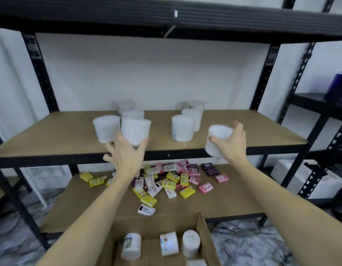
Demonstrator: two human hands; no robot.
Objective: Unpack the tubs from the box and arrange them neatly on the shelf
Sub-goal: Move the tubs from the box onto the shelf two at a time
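Note:
Several white round tubs stand in two groups on the brown middle shelf. My left hand reaches up at the shelf's front edge, fingers spread around the base of the front tub of the left group, which leans a little. My right hand grips another white tub, tilted, just in front of the shelf edge on the right. The right group's front tub stands upright. Below me the open cardboard box holds three tubs lying on their sides.
Many small soap packets, yellow, pink, purple and white, lie scattered on the lower shelf. Black metal uprights frame the shelf, and a black upper shelf hangs overhead. A second rack stands to the right.

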